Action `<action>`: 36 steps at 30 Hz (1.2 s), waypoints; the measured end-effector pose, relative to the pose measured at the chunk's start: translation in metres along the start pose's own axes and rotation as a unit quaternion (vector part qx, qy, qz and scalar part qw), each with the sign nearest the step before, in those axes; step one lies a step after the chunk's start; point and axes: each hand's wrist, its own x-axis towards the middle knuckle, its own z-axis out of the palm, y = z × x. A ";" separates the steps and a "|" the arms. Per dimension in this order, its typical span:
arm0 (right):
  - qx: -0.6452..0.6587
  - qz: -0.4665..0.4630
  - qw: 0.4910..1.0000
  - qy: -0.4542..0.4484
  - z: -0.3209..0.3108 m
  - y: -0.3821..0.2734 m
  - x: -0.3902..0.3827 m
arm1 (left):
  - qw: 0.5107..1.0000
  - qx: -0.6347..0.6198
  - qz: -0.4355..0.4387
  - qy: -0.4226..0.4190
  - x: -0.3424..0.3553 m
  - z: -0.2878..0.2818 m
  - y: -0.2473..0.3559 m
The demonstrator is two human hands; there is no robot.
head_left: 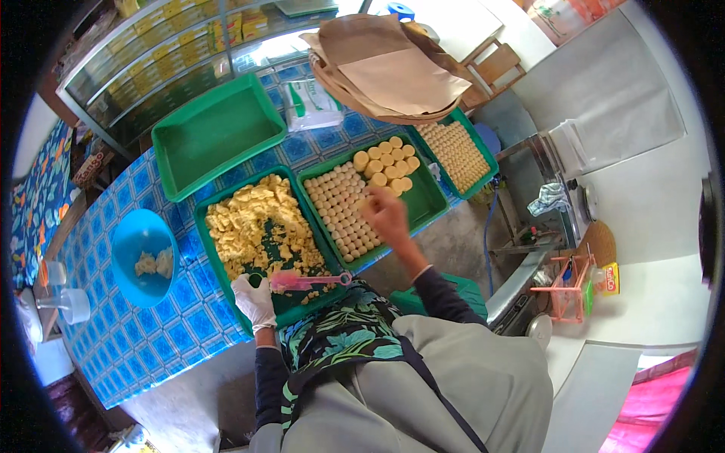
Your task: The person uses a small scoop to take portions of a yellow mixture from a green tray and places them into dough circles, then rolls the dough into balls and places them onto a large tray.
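The gloved left hand [255, 303] rests at the near-left part of the green dough tray [291, 303], fingers curled; whether it grips anything cannot be determined. Beside it lies a pink scoop [302, 282]. The bare right hand [389, 217] is above the middle tray [430, 200], fingers drawn together; its grip cannot be confirmed. Crumbly yellow dough [253, 215] fills most of the first tray; the middle one contains rows of pale balls [340, 211] and, far side, yellow discs [389, 162]. A right-hand tray [487, 143] holds close-set small pieces [457, 155]. Left, a blue bowl [143, 230] contains white lumps [155, 263]; farther stands a bare-floored tray [219, 136]. The surface [151, 340] is blue-checked. Beyond: a glass display case [181, 45], far left; brown paper [393, 57], far side; a pink rack [570, 291], right.
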 end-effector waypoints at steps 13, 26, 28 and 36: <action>-0.212 -0.060 0.973 0.062 -0.046 0.138 0.053 | 1.000 0.008 0.020 0.012 0.001 0.010 -0.001; -0.102 -0.112 0.988 0.043 -0.016 0.013 0.008 | 0.988 -0.044 0.088 0.116 0.041 0.002 0.020; -0.078 -0.187 0.979 -0.027 0.023 0.011 -0.010 | 0.990 -0.052 0.086 0.097 0.055 0.005 0.023; -0.226 -0.303 0.881 -0.286 0.096 -0.067 -0.083 | 0.998 0.041 0.033 -0.045 0.042 0.013 0.003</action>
